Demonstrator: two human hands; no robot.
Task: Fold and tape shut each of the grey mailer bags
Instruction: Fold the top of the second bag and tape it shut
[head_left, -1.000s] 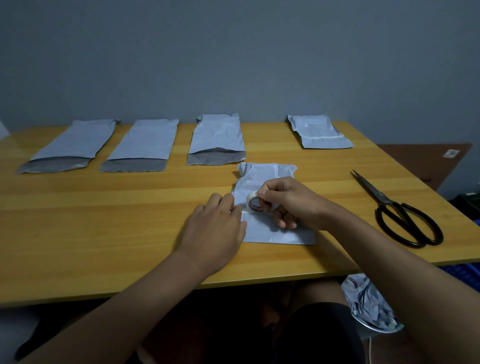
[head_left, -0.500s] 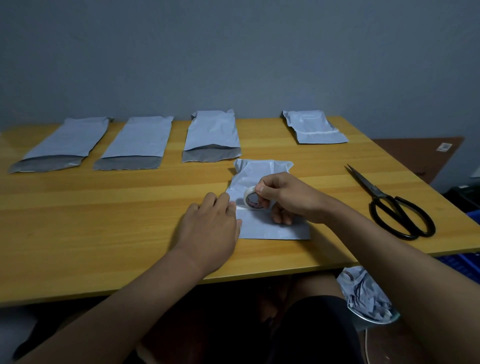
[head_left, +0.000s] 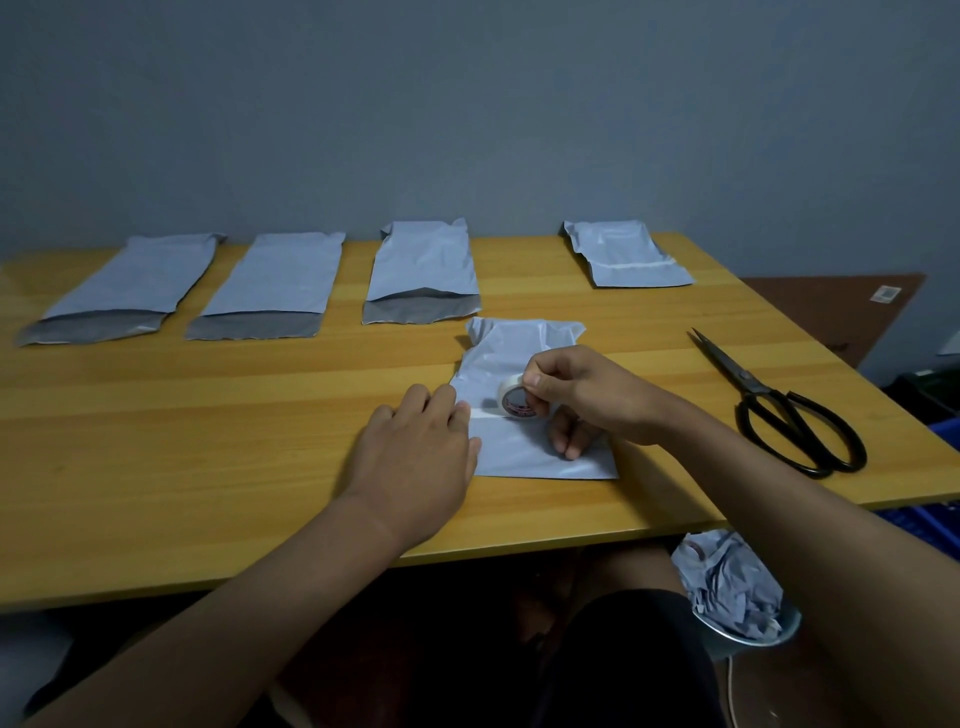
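The bag lies lengthwise away from the person; left hand flat on its edge, right hand pinches the tape. Scissors lie right.

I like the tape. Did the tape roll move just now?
Yes, a little: the tape roll slid right across the bag, away from the left hand, leaving a white strip behind it.

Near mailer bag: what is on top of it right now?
On the near mailer bag: a strip of tape, the tape roll held by the right hand, and the left hand fingertips. Contents hidden.
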